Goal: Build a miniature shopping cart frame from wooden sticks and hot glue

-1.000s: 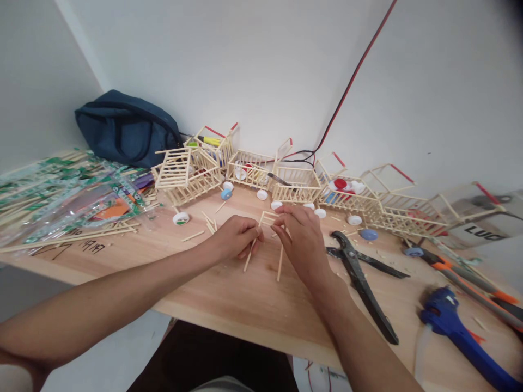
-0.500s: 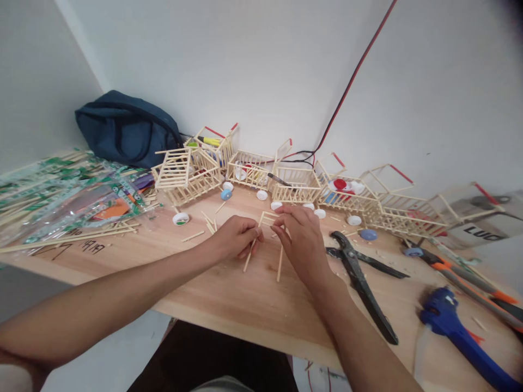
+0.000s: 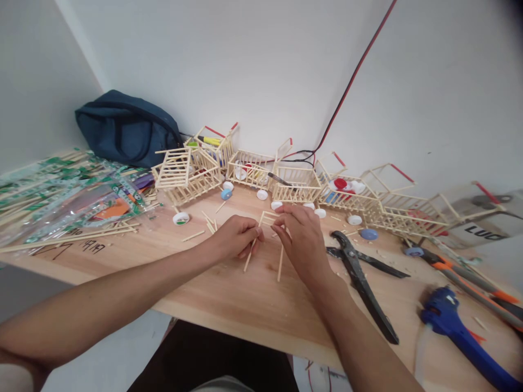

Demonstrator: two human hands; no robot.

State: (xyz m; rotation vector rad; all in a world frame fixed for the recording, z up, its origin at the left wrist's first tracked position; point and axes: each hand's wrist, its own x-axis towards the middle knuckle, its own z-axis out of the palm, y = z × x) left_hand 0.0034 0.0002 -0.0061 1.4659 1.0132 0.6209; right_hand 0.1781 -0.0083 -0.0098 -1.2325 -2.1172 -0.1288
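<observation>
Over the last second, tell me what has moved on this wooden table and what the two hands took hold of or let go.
Nothing visibly changed. The left hand and the right hand keep the same grip on the small ladder-like frame of pale wooden sticks on the light wooden table. The black-handled pliers and the blue glue gun lie where they were.

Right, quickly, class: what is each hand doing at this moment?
Left hand: fingers pinched shut on a thin wooden stick of the small stick frame.
Right hand: fingers curled on the same frame; exact grip hidden.
</observation>
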